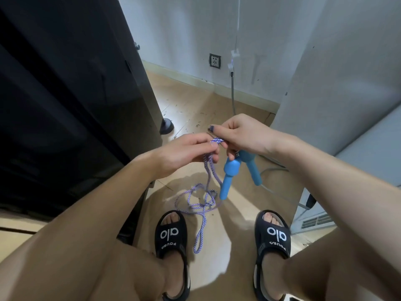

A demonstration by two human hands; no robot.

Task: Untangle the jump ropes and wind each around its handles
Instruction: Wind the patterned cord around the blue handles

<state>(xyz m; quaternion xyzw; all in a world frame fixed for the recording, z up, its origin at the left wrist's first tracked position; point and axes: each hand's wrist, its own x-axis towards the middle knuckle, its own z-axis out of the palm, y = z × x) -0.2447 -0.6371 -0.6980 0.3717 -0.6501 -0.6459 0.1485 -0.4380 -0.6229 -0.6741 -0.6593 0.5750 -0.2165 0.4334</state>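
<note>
A purple-and-white braided jump rope [200,203] hangs from both hands, and its loops trail down toward the floor between my feet. Two blue handles [230,174] dangle side by side below my right hand [240,131]. That hand pinches the rope at a small knot [217,140], with the handle ends hanging from under its fingers. My left hand [186,152] pinches the same knot from the other side, and two strands run down from its fingers. The loose loops lower down are tangled together.
A tall black cabinet [65,105] fills the left side, with a round foot [166,126] on the wooden floor. A grey cable [233,94] hangs down the white wall by a socket [215,60]. A white appliance [347,181] stands on the right. My feet wear black sandals [171,235].
</note>
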